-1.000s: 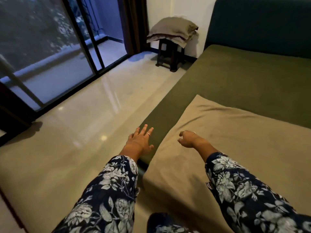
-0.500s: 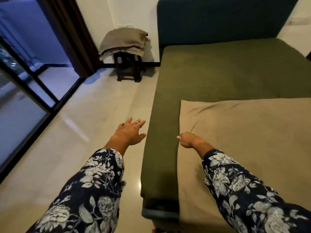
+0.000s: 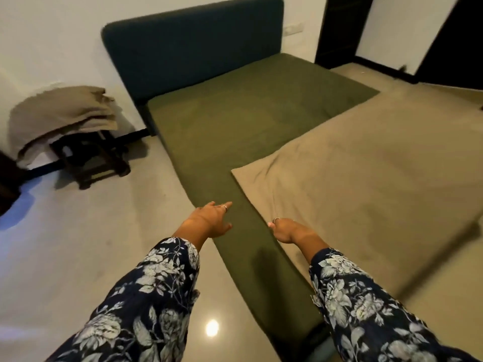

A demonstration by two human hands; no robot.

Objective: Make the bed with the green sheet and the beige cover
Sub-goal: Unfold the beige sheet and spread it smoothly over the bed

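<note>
Right now both arms, in dark floral sleeves, reach fwd over the near-left side of the bed. Left hand (image 3: 209, 219) hovers over the edge of the green sheet (image 3: 230, 121), fingers straight and loosely spread, holding nothing; a ring shows on one finger. Can't tell if it touches the sheet. Right hand (image 3: 286, 228) sits at the near-left edge of the beige cover (image 3: 366, 178), fingers curled under and gripping the fabric edge, w/ creases running from the hand toward the cover's far-left corner.

Green sheet lies flat over the mattress, up to the dark teal headboard (image 3: 193, 45) at the far end. Beige cover lies on top of it, over the near and right part; a strip of green shows along the left side and a wide band at the far end.

Left of the bed, a dark wooden stool (image 3: 91, 158) by the wall carries folded beige cloth (image 3: 62, 116). Glossy floor (image 3: 78, 244) all round, w/ a light reflection near the bottom.
</note>
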